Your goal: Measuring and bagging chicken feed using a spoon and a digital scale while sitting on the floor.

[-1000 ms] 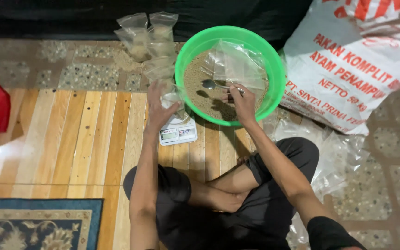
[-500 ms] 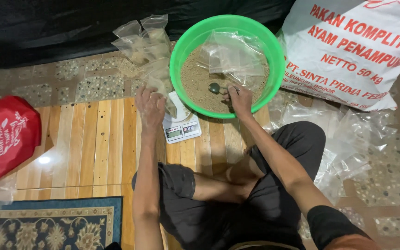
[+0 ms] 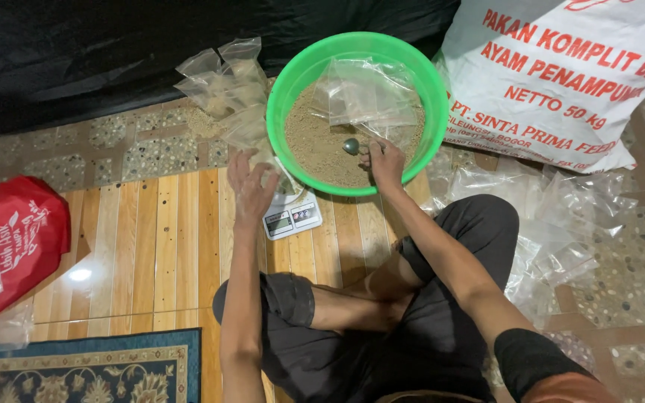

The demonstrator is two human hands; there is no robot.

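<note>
Seated cross-legged on the floor, a person works over a green plastic basin [image 3: 285,97] of tan granular feed. The right hand [image 3: 386,160], fingers closed around a metal spoon [image 3: 351,146], holds the bowl of the spoon at the feed surface, at 6 o'clock in the basin. The left hand [image 3: 250,190], fingers spread, steadies a clear bag [image 3: 251,130] on the digital scale [image 3: 293,219] at the basin's 7 o'clock. Filled bags [image 3: 222,78] lie at 10 o'clock; a white sack [image 3: 561,75] stands at 3 o'clock.
</note>
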